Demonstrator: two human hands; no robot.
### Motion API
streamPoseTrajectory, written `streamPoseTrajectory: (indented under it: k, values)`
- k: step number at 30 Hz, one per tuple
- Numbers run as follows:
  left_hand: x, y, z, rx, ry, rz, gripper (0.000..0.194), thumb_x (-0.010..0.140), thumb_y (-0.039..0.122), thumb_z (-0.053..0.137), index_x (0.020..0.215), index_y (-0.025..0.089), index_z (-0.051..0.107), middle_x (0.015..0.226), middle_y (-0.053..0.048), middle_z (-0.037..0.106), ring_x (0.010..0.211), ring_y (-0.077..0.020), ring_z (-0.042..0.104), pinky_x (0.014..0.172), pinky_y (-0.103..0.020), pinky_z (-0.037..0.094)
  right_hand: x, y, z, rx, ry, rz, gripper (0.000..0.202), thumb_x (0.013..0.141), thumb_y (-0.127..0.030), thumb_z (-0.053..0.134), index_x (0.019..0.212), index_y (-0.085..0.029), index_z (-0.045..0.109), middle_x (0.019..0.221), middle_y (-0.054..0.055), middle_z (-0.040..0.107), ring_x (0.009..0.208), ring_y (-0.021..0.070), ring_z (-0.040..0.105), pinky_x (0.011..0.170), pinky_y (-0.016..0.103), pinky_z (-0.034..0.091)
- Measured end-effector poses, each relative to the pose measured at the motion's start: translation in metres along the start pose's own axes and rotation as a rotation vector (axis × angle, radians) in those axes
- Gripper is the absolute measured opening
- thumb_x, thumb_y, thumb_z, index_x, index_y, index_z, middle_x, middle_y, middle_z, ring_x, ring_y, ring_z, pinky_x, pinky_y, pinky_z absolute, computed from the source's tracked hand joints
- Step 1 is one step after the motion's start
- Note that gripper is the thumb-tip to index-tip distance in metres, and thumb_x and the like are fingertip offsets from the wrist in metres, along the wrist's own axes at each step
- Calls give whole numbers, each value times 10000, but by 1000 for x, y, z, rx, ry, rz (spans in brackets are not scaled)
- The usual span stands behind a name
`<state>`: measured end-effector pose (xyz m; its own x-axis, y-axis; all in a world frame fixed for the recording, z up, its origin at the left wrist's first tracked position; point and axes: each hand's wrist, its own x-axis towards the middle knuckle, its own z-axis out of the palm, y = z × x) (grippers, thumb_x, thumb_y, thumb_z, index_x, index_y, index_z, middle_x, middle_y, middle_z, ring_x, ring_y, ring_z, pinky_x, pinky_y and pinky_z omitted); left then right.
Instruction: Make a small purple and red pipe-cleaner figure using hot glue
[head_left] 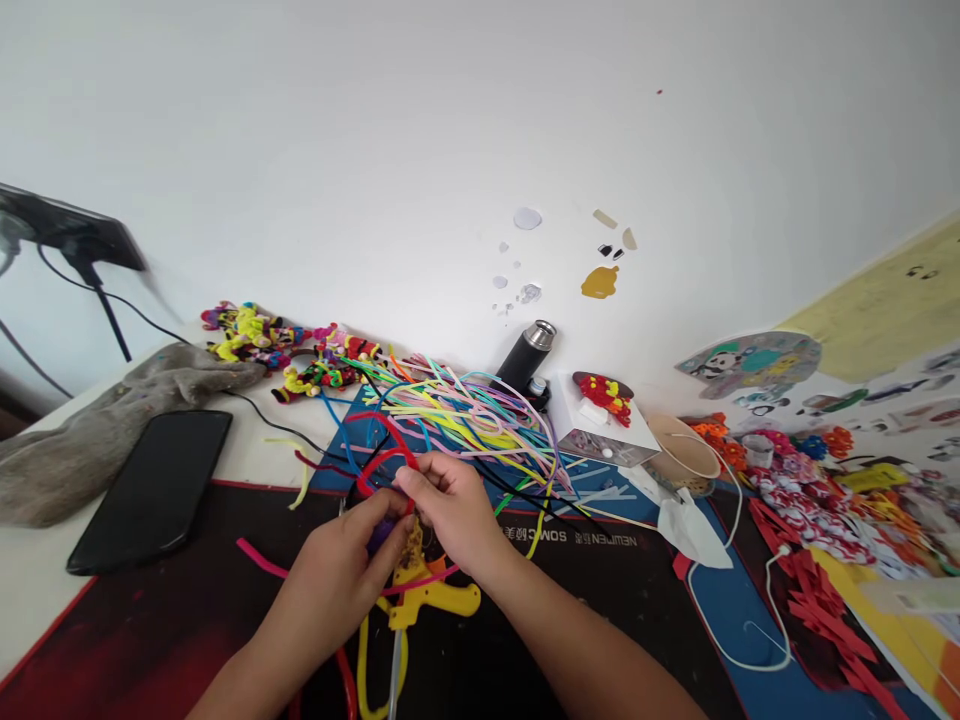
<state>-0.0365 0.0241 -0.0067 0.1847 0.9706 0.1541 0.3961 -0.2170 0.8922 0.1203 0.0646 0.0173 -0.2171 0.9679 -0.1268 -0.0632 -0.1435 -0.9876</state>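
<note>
Our left hand (330, 565) and right hand (459, 508) pinch the red stem (390, 453), fingertips close, likely steadying its bend near the far edge of the mat (187, 600).

Left hand (341, 550), right hand (455, 505) bare; forearms (585, 640) bare.

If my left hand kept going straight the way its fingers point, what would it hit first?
The left hand would likely meet the right hand first, since their fingertips look nearly together; from this one view, I can't be sure they are at the same depth.
</note>
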Motion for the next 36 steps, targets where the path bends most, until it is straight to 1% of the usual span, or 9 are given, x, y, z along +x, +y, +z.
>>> streamPoseTrajectory:
  k: [5, 10, 13, 16, 18, 21, 27, 31, 36]
  values:
    - [1, -3, -1, -57, 45, -62, 235, 989, 450, 604, 1066, 275, 742, 915, -17, 823, 768, -226, 771, 699, -280, 559, 4, 1, -3, 80, 24, 30, 442, 862, -633, 812, 835, -198, 739, 490, -108, 402, 448, 82, 278, 461, 254, 186]
    - [2, -4, -6, -263, -63, -220, 384, 946, 612, 665, 848, 246, 729, 664, 22, 655, 555, -173, 576, 528, -252, 450, 7, -5, -4, 90, -84, 61, 485, 897, -656, 771, 945, -176, 812, 479, -103, 452, 415, 71, 295, 461, 246, 231]
    - [0, -8, -8, -484, -37, -366, 484, 898, 695, 713, 796, 223, 675, 614, 43, 542, 498, -132, 445, 475, -236, 371, 17, -12, -6, 11, -118, 44, 570, 906, -724, 722, 972, -169, 834, 488, -93, 457, 422, 77, 322, 459, 241, 242]
    - [-1, -12, -10, -626, 73, -408, 470, 889, 666, 769, 809, 214, 667, 613, 48, 524, 504, -122, 432, 478, -232, 365, 38, -16, -14, -142, -105, -28, 602, 959, -745, 629, 958, -179, 833, 526, -64, 512, 441, 93, 369, 455, 238, 268]
    - [-1, -13, -11, -672, 144, -406, 438, 892, 635, 792, 832, 216, 684, 617, 47, 540, 498, -119, 446, 474, -233, 370, 58, -17, -21, -317, -48, -103, 570, 1026, -684, 549, 965, -188, 824, 548, -53, 543, 448, 105, 399, 464, 238, 300]
    - [-2, -11, -12, -737, 193, -425, 423, 879, 617, 823, 831, 219, 689, 630, 43, 568, 496, -114, 468, 467, -228, 388, 92, -20, -33, -823, 77, -234, 517, 1128, -508, 411, 1007, -198, 807, 630, -22, 634, 536, 144, 530, 554, 252, 408]
    - [-2, -11, -9, -798, 214, -475, 441, 837, 626, 868, 851, 218, 701, 643, 33, 596, 518, -117, 495, 476, -222, 411, 149, -23, -44, -1154, 142, -232, 297, 1112, -334, 545, 1227, -219, 793, 998, 82, 822, 922, 257, 716, 802, 325, 445]
    - [-3, -11, -7, -788, 202, -502, 470, 829, 659, 860, 873, 213, 719, 633, 31, 589, 509, -114, 479, 471, -219, 405, 155, -11, -40, -1342, 45, -179, 259, 1097, -325, 579, 1203, -227, 794, 1118, 125, 837, 1052, 302, 742, 888, 358, 459]
    - [-5, -5, -8, -759, 153, -531, 509, 823, 693, 849, 834, 204, 705, 629, 25, 584, 522, -114, 472, 474, -211, 399, 129, 8, -38, -1485, -78, -128, 320, 1110, -379, 549, 1332, -246, 737, 1217, 118, 833, 1112, 313, 757, 911, 375, 495]
